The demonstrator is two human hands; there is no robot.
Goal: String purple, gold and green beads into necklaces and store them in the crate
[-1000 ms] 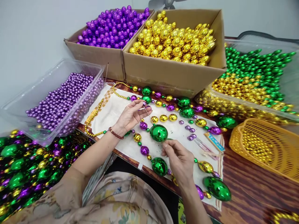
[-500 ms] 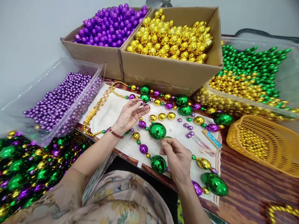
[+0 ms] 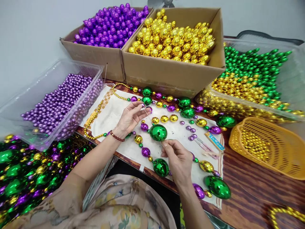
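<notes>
My left hand (image 3: 132, 117) pinches a thin pale thread (image 3: 147, 115) between thumb and forefinger, its other fingers spread. The thread runs down to a large shiny green bead (image 3: 158, 132), held just above the white cloth. At that bead's lower right end, my right hand (image 3: 178, 159) is closed in a pinch on the bead string; the fingertips hide the exact spot. Strung purple, gold and green beads (image 3: 145, 152) curve below the hands. A longer bead strand (image 3: 171, 108) lies behind them. Three loose gold beads (image 3: 164, 118) and several small purple beads (image 3: 188, 128) rest on the cloth (image 3: 114, 111).
Cardboard boxes hold purple beads (image 3: 111, 25) and gold beads (image 3: 176, 39). Clear tubs stand left (image 3: 59, 101) and right (image 3: 250, 76). A yellow basket (image 3: 283, 156) sits right, near tweezers (image 3: 205, 146) and a blue-labelled item (image 3: 214, 141). A thin upright needle-like rod (image 3: 105, 73) stands by the left tub.
The view has shifted slightly, so everything sits a little further left. Both hands keep their pinches, and the large green bead stays between them.
</notes>
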